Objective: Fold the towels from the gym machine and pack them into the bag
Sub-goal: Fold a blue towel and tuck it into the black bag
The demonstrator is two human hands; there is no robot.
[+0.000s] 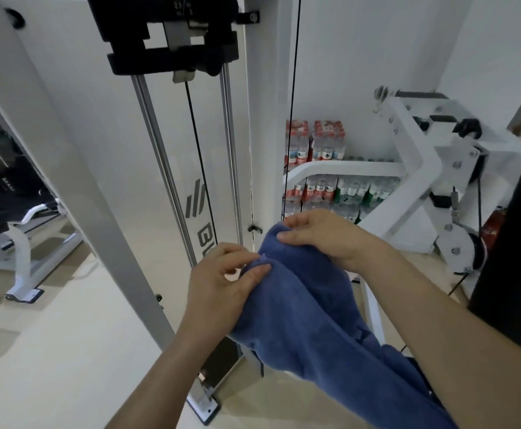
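Observation:
A blue towel (pixel 308 308) hangs bunched in the air in front of the white gym machine (pixel 114 168). My left hand (pixel 222 289) pinches its upper edge between thumb and fingers. My right hand (pixel 318 235) grips the towel's top corner a little higher and to the right. The rest of the towel drapes down toward the lower right, under my right forearm. No bag is in view.
The machine's black weight carriage (pixel 169 35), guide rods and cables (pixel 291 103) stand straight ahead. Packs of water bottles (pixel 324 168) are stacked behind a white frame arm (pixel 414 162). A bench (pixel 21 230) sits at the left on the pale floor. A dark post (pixel 513 243) rises at right.

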